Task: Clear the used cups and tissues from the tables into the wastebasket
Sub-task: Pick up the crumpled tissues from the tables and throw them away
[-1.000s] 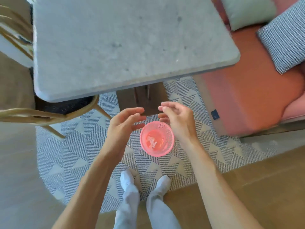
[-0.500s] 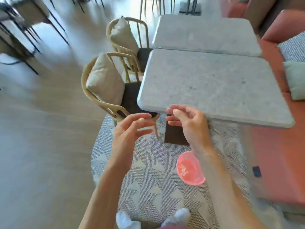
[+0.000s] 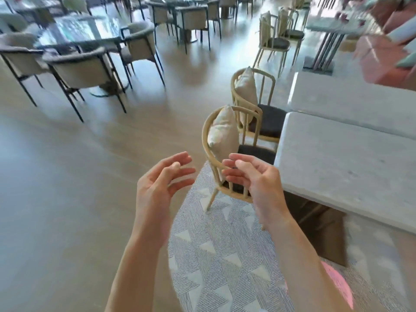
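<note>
The pink mesh wastebasket stands on the patterned rug at the lower right, mostly hidden behind my right forearm. My left hand and my right hand hover in front of me at chest height, palms facing each other, fingers apart and loosely curled, with nothing in either. The grey stone table at the right has a bare top, and a second grey table behind it is bare too. No cups or tissues show in this view.
Two wooden chairs with beige cushions stand tucked at the left side of the grey tables. A striped triangle-pattern rug lies underfoot. Upholstered chairs and a glass table fill the far left; pink sofas sit far right.
My view has swung up and left from the wastebasket to the room. The basket has slid to the lower right edge. Both hands have stayed empty and risen slightly.
</note>
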Demonstrator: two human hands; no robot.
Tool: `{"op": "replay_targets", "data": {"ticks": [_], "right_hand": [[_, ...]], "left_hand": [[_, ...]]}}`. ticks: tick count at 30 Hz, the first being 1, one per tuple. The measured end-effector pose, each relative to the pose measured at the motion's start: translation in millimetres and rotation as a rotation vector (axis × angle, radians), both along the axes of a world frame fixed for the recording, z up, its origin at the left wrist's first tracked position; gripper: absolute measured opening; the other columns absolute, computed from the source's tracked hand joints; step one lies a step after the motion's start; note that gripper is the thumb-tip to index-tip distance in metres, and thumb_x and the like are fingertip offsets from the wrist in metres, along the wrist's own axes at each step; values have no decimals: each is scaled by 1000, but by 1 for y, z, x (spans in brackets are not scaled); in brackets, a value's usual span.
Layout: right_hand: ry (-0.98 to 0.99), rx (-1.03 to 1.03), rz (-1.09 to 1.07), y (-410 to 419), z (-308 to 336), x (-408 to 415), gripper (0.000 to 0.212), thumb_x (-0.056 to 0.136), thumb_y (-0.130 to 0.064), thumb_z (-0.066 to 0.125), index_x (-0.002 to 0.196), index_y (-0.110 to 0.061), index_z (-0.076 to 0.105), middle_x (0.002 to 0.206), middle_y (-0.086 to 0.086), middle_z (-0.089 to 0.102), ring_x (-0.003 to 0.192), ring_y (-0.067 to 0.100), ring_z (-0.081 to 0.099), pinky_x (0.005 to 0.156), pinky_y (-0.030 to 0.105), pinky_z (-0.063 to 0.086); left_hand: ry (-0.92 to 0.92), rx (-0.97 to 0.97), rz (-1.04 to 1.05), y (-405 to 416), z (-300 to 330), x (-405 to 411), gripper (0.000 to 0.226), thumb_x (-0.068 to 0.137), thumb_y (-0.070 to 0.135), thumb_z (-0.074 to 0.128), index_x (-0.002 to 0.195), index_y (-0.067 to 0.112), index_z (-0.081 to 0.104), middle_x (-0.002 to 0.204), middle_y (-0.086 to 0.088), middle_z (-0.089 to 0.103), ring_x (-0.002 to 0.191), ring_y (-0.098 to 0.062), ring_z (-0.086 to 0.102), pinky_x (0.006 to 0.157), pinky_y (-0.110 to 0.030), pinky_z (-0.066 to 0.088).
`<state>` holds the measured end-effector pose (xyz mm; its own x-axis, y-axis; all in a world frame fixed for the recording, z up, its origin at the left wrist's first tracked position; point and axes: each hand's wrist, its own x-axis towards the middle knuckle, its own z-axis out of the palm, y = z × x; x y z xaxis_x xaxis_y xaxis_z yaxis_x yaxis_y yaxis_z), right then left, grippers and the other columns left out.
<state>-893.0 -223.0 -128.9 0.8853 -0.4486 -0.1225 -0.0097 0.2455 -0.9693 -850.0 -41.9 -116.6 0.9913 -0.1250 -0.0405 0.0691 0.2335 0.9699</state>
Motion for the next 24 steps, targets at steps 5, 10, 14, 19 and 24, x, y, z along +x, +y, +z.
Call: {"op": "replay_targets", "data": {"ticks": [5,10,14,19,24], "right_hand": [[-11,-103,83,40,7,62,21,103,-8,53,112,-7,73,99,9,79,93,28,75,86,36,60],[-34,-99,144,55,2,142,21,104,-9,54,112,-7,72,100,10,78,95,28,75,86,35,60],[-79,-16,183,56,-2,232,20,102,-4,54,109,-4,72,99,13,78,95,33,75,83,34,61],[-122,28,214,50,20,355,19,101,-2,54,106,-3,73,99,14,78,94,36,74,84,38,60],[-170,-28,211,37,39,454,20,101,-1,54,103,-3,73,98,13,78,89,32,74,80,35,60]], "left_hand": [[-38,-25,44,33,10,53,26,101,5,49,108,7,74,107,-13,77,98,-32,73,84,-40,59],[-40,-19,117,51,3,118,25,102,6,50,106,8,74,106,-12,77,98,-32,73,85,-42,56],[-53,8,182,56,1,196,25,102,6,49,104,7,75,104,-13,77,96,-31,73,85,-43,56],[-78,27,212,48,30,310,26,101,6,49,99,6,75,97,-15,76,88,-29,73,86,-47,56],[-118,-2,229,42,45,407,29,101,7,50,95,10,78,97,-18,75,87,-31,72,84,-46,55]]}}
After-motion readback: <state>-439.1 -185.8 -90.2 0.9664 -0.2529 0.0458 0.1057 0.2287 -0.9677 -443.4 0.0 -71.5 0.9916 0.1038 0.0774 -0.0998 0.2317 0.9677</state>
